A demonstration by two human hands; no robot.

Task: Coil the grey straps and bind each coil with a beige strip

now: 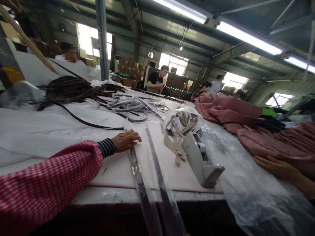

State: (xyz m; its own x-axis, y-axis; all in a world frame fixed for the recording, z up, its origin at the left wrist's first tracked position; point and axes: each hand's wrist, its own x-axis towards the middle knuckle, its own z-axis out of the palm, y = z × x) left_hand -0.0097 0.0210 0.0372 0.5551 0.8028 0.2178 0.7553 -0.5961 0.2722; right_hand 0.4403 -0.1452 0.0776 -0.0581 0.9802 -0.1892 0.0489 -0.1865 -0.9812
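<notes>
My left hand [125,140], in a red-and-white checked sleeve with a striped cuff, lies flat on the white table [115,170]. Its fingers press on the top end of a grey strap in a clear sleeve [137,178]. A second sleeved grey strap [158,173] runs beside it, and both hang over the table's near edge. My right hand [278,167] rests at the right with fingers stretched out on a crumpled clear plastic sheet [246,186], next to pink fabric [275,141].
A grey tape dispenser [200,159] stands between my hands. Behind it are a bag of beige straps [181,126], a heap of grey straps [133,106] and dark brown straps [71,90]. More pink fabric [228,109] is piled at the right. Other people [156,82] work at the far end.
</notes>
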